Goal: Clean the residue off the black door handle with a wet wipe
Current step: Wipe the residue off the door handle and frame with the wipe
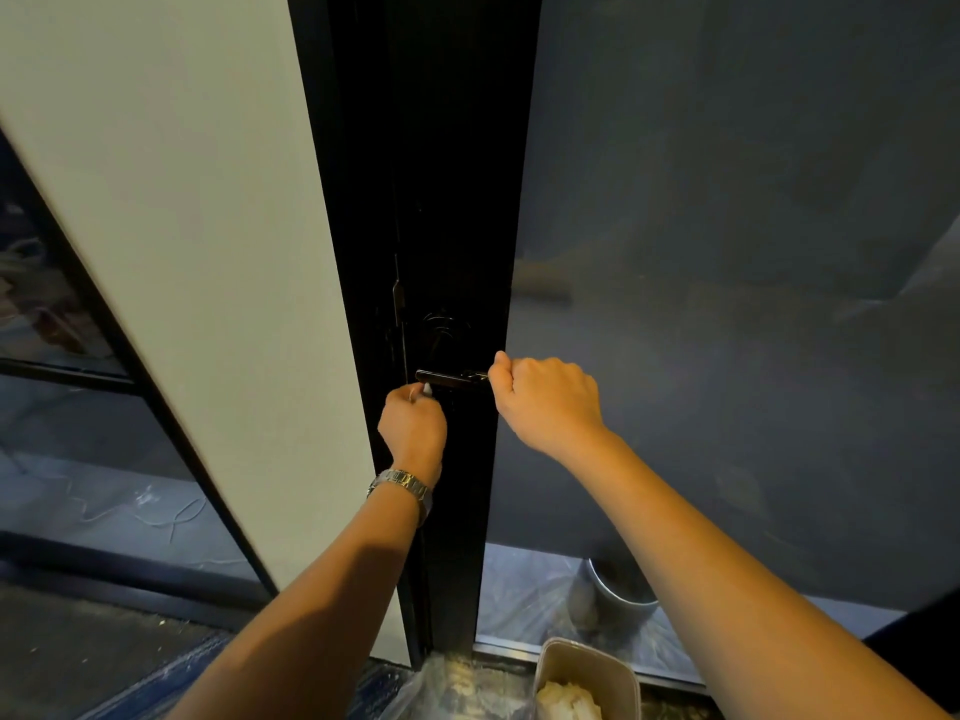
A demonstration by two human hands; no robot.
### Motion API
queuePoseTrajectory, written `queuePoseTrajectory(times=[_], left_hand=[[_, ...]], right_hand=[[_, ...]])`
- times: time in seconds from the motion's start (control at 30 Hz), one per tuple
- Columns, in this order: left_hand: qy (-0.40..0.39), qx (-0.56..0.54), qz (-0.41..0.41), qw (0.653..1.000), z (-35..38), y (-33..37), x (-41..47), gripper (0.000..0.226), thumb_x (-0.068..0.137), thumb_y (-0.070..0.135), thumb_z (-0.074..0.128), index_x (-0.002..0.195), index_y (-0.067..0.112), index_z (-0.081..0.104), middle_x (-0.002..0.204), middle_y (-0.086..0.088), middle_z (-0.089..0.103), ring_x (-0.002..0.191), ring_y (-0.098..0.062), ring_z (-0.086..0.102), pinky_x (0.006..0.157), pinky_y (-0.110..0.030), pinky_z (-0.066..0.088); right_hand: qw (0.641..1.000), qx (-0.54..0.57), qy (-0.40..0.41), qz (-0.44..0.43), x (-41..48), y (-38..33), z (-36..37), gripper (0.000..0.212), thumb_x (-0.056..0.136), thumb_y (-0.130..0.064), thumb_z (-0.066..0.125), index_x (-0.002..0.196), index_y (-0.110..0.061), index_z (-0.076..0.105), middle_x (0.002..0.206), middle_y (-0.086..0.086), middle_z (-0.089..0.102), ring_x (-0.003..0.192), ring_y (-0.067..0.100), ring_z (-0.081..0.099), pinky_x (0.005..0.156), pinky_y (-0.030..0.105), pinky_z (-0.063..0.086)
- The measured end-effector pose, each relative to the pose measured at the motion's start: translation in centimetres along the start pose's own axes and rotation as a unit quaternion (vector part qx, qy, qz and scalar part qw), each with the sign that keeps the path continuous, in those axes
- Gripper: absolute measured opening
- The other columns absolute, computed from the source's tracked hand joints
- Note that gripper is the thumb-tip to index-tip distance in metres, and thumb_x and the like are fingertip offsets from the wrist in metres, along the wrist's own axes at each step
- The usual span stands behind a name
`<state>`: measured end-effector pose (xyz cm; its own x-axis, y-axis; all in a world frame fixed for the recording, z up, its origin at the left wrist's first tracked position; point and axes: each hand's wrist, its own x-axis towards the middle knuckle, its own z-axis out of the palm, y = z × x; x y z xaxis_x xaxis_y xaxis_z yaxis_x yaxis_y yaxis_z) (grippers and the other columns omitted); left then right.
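Head view: left hand (413, 426) pinches small white wet wipe (427, 389) under slim black metal door handle (449, 377), mid-door. Right hand (545, 397) curls round its tip. Steady the lever; rub lengthwise, firm pressure.

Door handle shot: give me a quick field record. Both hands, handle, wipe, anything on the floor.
view: head camera, looking down at a dark door
door handle: black, horizontal lever
left hand: just below the handle's left end, pinches a small white bit, likely the wet wipe
right hand: fingers curled at the handle's right end, appears to grip it
wristwatch: metal, on left wrist
tub: on floor below, crumpled white material inside
residue: too dark to tell
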<state>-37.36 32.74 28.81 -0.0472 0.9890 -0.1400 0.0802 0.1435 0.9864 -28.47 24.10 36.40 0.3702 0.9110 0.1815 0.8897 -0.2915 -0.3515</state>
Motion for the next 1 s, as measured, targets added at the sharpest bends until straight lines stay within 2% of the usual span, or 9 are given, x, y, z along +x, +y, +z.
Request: queuePoseTrajectory(times=[0.1, 0.23, 0.33, 0.43, 0.57, 0.67, 0.8, 0.9, 1.0], left_hand=[[-0.025, -0.042, -0.101, 0.994, 0.1, 0.3, 0.7, 0.024, 0.095, 0.011, 0.037, 0.081, 0.004, 0.055, 0.068, -0.004, 0.045, 0.056, -0.014, 0.040, 0.050, -0.024, 0.033], [-0.123, -0.237, -0.222, 0.938, -0.3, -1.0, 0.6, 0.030, 0.095, 0.009, 0.031, 0.118, -0.001, 0.049, 0.100, -0.017, 0.057, 0.076, -0.025, 0.057, 0.065, -0.032, 0.051], [-0.193, -0.308, -0.271, 0.891, -1.4, -1.7, 0.1, 0.031, 0.096, 0.015, 0.030, 0.117, -0.002, 0.046, 0.103, -0.019, 0.056, 0.088, -0.031, 0.058, 0.066, -0.030, 0.048], [-0.272, -0.265, -0.274, 0.884, -2.7, -1.7, 0.3, 0.034, 0.097, 0.022, 0.026, 0.105, 0.003, 0.054, 0.097, -0.015, 0.061, 0.080, -0.026, 0.061, 0.056, -0.025, 0.049], [-0.403, -0.154, -0.275, 0.859, -4.8, -1.5, 1.1, 0.034, 0.095, 0.021, 0.038, 0.121, 0.002, 0.049, 0.100, -0.015, 0.064, 0.069, -0.019, 0.066, 0.053, -0.020, 0.052], [-0.502, 0.004, -0.225, 0.835, -5.9, 0.6, 1.4, 0.040, 0.082, 0.016, 0.060, 0.119, 0.002, 0.053, 0.106, -0.013, 0.063, 0.077, -0.015, 0.069, 0.063, -0.018, 0.055], [-0.579, 0.185, -0.073, 0.791, -7.3, 6.2, 0.6, 0.050, 0.058, 0.037, 0.082, 0.098, 0.015, 0.064, 0.087, 0.003, 0.068, 0.077, -0.007, 0.065, 0.068, -0.016, 0.055], [-0.568, 0.187, 0.043, 0.800, -8.2, 9.8, -0.1, 0.057, 0.050, 0.050, 0.082, 0.096, 0.021, 0.068, 0.076, 0.006, 0.064, 0.065, -0.005, 0.059, 0.059, -0.014, 0.049], [-0.523, 0.128, 0.119, 0.834, -8.4, 11.5, -0.1, 0.034, 0.073, 0.037, 0.069, 0.103, 0.021, 0.066, 0.075, 0.001, 0.055, 0.060, -0.008, 0.046, 0.053, -0.014, 0.041]], right_hand=[[1.000, -0.002, 0.000, -0.005, 0.0, 0.1, 0.0, 0.056, 0.102, -0.034, 0.021, 0.052, -0.012, 0.034, 0.052, 0.003, 0.039, 0.049, 0.017, 0.033, 0.049, 0.029, 0.027], [1.000, -0.011, 0.003, -0.016, 0.2, 0.3, 0.1, 0.056, 0.102, -0.034, 0.020, 0.053, -0.012, 0.035, 0.052, 0.003, 0.040, 0.049, 0.019, 0.035, 0.047, 0.029, 0.026], [1.000, -0.009, 0.000, -0.023, 0.2, 0.5, 0.1, 0.055, 0.102, -0.034, 0.019, 0.054, -0.014, 0.035, 0.054, 0.002, 0.040, 0.058, 0.024, 0.042, 0.058, 0.031, 0.032], [1.000, 0.006, -0.009, -0.028, 0.2, 0.6, -0.1, 0.053, 0.102, -0.034, 0.020, 0.054, -0.016, 0.035, 0.054, 0.001, 0.041, 0.066, 0.026, 0.045, 0.062, 0.033, 0.034], [0.997, 0.034, -0.063, -0.030, 0.9, 1.1, -0.3, 0.052, 0.102, -0.036, 0.021, 0.063, -0.010, 0.045, 0.074, 0.011, 0.065, 0.074, 0.030, 0.057, 0.066, 0.036, 0.046], [0.992, 0.088, -0.084, -0.042, 1.3, 1.7, -0.4, 0.045, 0.101, -0.035, 0.027, 0.077, -0.006, 0.050, 0.080, 0.011, 0.066, 0.080, 0.028, 0.063, 0.068, 0.036, 0.048], [0.977, 0.183, -0.077, -0.076, 0.8, 1.9, -1.9, 0.028, 0.099, -0.033, 0.040, 0.104, -0.014, 0.059, 0.092, -0.002, 0.060, 0.080, 0.010, 0.055, 0.063, 0.012, 0.038], [0.954, 0.269, -0.058, -0.120, 0.6, 1.7, -3.1, 0.031, 0.093, -0.042, 0.051, 0.110, -0.020, 0.063, 0.110, -0.007, 0.063, 0.103, 0.007, 0.057, 0.084, 0.016, 0.042], [0.915, 0.357, -0.131, -0.138, 0.3, 1.1, -3.8, 0.047, 0.076, -0.058, 0.062, 0.106, -0.023, 0.066, 0.097, -0.006, 0.067, 0.092, 0.009, 0.063, 0.085, 0.026, 0.048]])
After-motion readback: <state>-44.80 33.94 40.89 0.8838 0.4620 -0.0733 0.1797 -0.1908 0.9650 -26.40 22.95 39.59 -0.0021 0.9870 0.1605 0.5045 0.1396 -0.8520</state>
